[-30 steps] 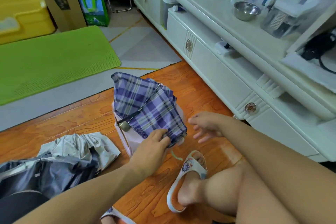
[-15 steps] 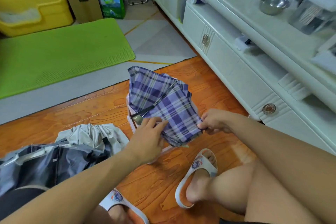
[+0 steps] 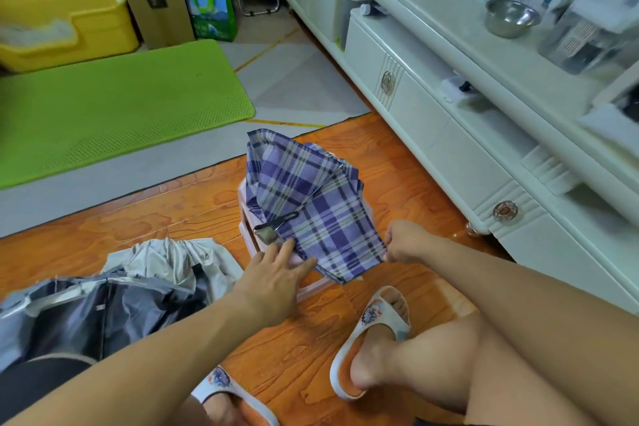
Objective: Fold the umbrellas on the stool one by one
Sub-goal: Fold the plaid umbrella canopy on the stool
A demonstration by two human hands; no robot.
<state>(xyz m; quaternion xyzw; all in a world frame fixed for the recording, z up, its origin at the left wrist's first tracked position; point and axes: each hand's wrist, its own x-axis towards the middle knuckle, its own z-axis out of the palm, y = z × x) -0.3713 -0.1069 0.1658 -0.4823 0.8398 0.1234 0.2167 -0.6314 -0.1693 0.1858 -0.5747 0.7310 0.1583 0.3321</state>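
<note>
- The plaid umbrella (image 3: 311, 204) lies across the pink stool (image 3: 249, 239), covering most of its top.
- The left hand (image 3: 276, 273), fingers straight, presses the cloth at the stool's near edge.
- The right hand (image 3: 404, 242) pinches the cloth's right corner.
- A grey umbrella (image 3: 103, 294) lies on the floor left of the stool.

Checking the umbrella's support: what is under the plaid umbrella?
A pale pink stool: only its near rim shows below the plaid umbrella; its top is covered.

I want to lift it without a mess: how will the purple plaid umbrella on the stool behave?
The purple plaid umbrella probably flops: its cloth lies in loose pleats. The thin metal rib likely stays stiff. It looks light, since the right hand merely pinches its edge.
</note>
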